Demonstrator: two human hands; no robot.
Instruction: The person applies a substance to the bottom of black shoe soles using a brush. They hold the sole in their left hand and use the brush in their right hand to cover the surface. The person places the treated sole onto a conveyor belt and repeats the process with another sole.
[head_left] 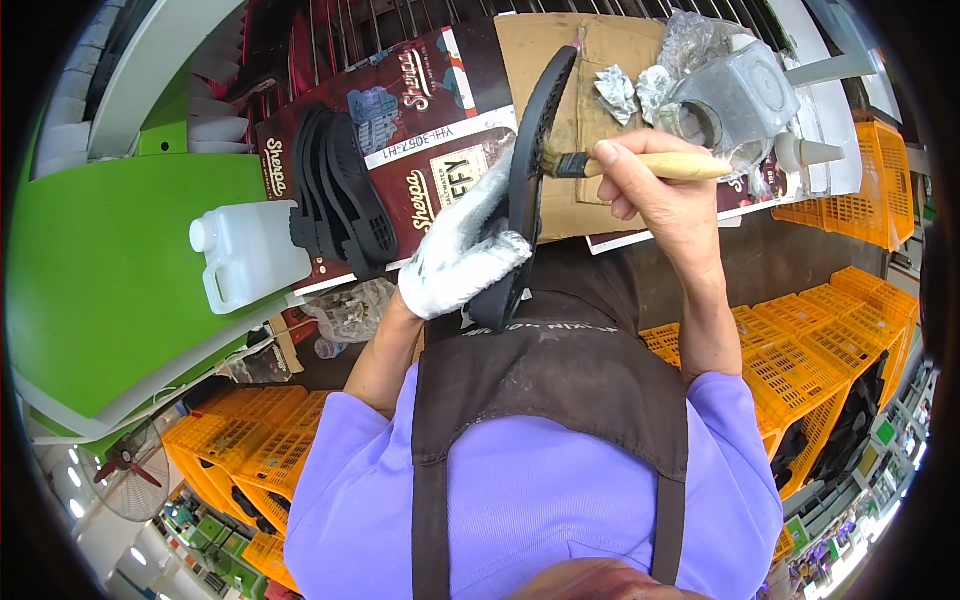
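My left hand, in a white glove, is closed around a black shoe sole and holds it up on its edge. Bare, my right hand grips the pale wooden handle of a paintbrush. The brush's dark bristles meet the right side of the sole, near its middle. Several more black shoe soles stand side by side on the dark red printed cardboard, left of my gloved hand. Behind the held sole lies a brown cardboard sheet.
A white plastic jug stands on the left beside the green surface. To the right are a clear plastic container, crumpled foil and a nozzle-tipped bottle. Orange crates are stacked on both sides of me.
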